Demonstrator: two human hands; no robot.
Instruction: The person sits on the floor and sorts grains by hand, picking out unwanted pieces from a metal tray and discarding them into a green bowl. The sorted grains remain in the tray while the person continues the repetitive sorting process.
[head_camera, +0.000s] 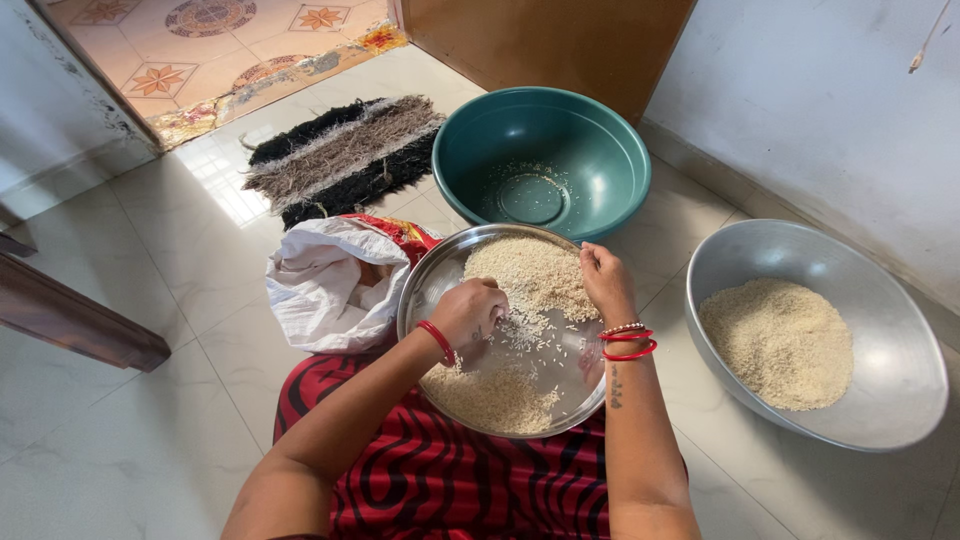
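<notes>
Here, steel plate (425, 290) rests on lap, tilted slightly, so rice (530, 275) stays split: heap at far side, smaller pile at near rim, thin scatter between. Left hand (470, 312) loosely curled, fingertips in scatter, grasping nothing. Right hand (605, 280) grips plate's right rim, steadying it. Right of plate: steel basin (880, 330) with rice. Beyond plate: green tub (470, 140). Left of plate: white sack (320, 290). Open tile floor (140, 420) farther left.

- Plate (437, 285) of rice (530, 275) under both hands.
- Sack (325, 285) left of the left hand (468, 312).
- Basin (541, 160) beyond the hands.
- Bowl (880, 320) right of the right hand (607, 282).
</notes>
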